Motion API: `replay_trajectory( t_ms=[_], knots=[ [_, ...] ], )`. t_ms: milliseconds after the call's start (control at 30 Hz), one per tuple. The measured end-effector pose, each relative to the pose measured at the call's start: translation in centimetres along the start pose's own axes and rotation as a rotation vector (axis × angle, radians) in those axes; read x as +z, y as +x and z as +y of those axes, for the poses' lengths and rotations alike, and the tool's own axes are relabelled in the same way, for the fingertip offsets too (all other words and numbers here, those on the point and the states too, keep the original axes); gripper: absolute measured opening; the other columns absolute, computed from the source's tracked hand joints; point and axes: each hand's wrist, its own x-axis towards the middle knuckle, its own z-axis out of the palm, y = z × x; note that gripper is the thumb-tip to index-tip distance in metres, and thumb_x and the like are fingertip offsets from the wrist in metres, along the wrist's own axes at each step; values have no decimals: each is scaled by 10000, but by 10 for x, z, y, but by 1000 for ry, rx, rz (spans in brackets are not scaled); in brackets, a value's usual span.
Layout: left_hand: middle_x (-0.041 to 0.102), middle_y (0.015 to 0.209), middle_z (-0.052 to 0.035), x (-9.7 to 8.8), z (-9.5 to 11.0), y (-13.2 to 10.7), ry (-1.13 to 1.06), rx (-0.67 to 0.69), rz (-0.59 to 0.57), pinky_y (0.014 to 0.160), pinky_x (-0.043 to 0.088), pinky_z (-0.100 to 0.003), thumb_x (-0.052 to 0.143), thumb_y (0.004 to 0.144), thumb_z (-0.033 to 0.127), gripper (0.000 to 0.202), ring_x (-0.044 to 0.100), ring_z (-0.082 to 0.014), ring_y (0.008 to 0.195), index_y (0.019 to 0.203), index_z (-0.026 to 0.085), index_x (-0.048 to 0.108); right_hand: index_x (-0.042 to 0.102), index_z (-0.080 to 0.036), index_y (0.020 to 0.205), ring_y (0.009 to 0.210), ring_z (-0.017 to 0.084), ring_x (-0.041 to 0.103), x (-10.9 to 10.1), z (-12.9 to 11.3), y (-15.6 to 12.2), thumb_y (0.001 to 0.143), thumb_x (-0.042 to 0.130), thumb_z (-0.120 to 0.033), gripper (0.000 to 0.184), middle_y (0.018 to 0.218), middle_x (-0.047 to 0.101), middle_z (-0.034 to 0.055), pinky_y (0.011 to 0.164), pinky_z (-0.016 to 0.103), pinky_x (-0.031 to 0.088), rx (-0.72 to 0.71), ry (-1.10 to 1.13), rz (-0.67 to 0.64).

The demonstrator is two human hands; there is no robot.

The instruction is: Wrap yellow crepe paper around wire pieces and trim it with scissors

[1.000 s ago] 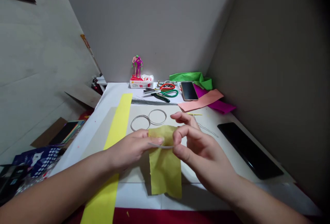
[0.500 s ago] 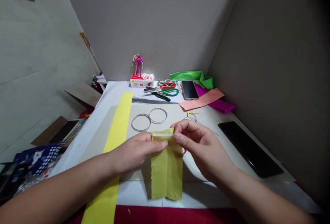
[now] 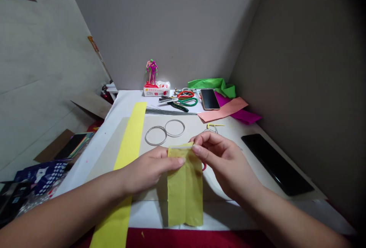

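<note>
Between the two hands, an olive-yellow paper strip [image 3: 185, 198] lies flat on a pale board [image 3: 190, 130]. Its long axis runs straight from the fingers toward the person, and its free end reaches down the picture, away from both palms. Its upper end sits right under the fingertips, folded over along a narrow white band [image 3: 178, 146] at the top edge. The right hand [image 3: 225, 164] is the nearer one to that folded edge: its thumb and fingertips [image 3: 197, 149] are closed in a tight pinch on the top right corner. The left hand [image 3: 150, 170] comes in from the other side, its fingers [image 3: 177, 161] nearly straight and resting on the strip's left edge just below the band; whether its thumb grips from beneath is hidden. A small red loop [image 3: 204, 167] shows just beside the right hand. Just beyond the fingertips lie 2 wire rings [image 3: 156, 126], side by side and touching. Beyond the right hand's fingers sits a small yellow-tipped wire piece [image 3: 213, 126]. Left of the fingers, a long bright yellow paper strip [image 3: 130, 152] runs roughly parallel, passing beneath the left forearm [image 3: 71, 210].
</note>
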Motion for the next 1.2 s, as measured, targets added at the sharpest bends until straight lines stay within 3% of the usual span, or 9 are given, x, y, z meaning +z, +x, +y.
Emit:
replay_trajectory(
  t_ms=[667,967,1200],
  knots=[
    [625,764,-10,3,5,-4,181,10,-2,657,420,-244,563,847,373,244,536,-139,681,837,145,648,568,-194,765,739,129,507,3,0,-3,820,665,-260,130,822,592,5,575,224,392,-1,-70,63],
    [475,629,22,2,12,-9,335,103,143,570,330,-225,540,854,454,361,405,-111,597,704,131,595,569,-209,769,804,168,553,2,-1,-5,822,646,-238,98,846,616,17,612,262,421,-71,-216,107],
    [300,610,37,3,13,-10,473,174,210,543,262,-233,438,912,423,424,276,-107,593,574,173,378,576,-215,756,882,210,579,5,-2,-7,807,650,-229,90,850,623,33,711,309,445,-142,-309,159]
  ],
)
